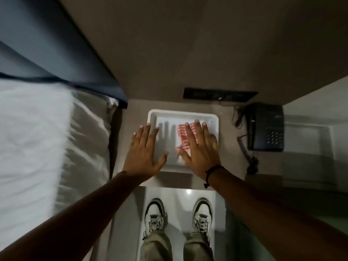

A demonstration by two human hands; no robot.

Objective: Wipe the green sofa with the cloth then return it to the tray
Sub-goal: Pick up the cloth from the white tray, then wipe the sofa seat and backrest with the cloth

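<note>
A white tray [153, 114] sits on a small grey table straight ahead. In its right half lies a red-and-white striped cloth [182, 131]. My right hand [197, 149] hovers flat over the cloth with its fingers spread, hiding part of it; whether it touches the cloth I cannot tell. My left hand [144, 151] is spread flat over the tray's left rim, holding nothing. The green sofa does not show, except perhaps a green patch at the lower right edge.
A bed with white pillow and sheets [37, 138] and a dark headboard [62, 53] fills the left. A dark telephone [265, 127] with coiled cord sits right of the tray, a black wall panel [218, 95] behind it. My shoes [154, 215] stand on the pale floor below.
</note>
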